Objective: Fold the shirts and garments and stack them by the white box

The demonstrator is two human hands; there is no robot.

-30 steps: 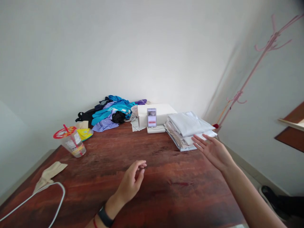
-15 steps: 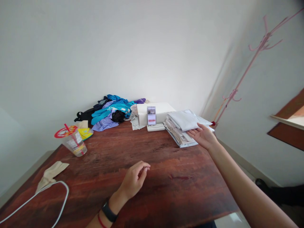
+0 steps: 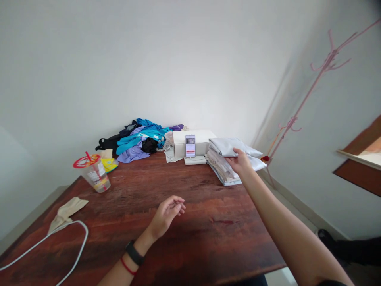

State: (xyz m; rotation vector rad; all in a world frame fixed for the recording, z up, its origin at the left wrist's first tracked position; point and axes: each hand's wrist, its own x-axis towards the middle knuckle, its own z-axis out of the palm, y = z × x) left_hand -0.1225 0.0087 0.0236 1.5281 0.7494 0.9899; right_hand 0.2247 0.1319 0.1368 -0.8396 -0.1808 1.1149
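Observation:
At the back right of the table lies a stack of folded whitish cloths. My right hand pinches the front edge of the top one, a pale grey folded cloth, thumb above and fingers underneath. This cloth is slightly lifted from the stack at the front. My left hand, with a dark wristband and a red cord at the wrist, is over the middle of the wooden table. It holds nothing; its fingers are loosely bent and a little apart.
Behind the stack stand a white box and a phone. Rumpled clothes are heaped at the back. A plastic cup, a beige cloth and a white cable lie leftward. A pink coat rack leans rightward.
My right hand has moved left and closed on the top folded cloth, its thumb now over the edge. The fingers of my left hand have loosened slightly.

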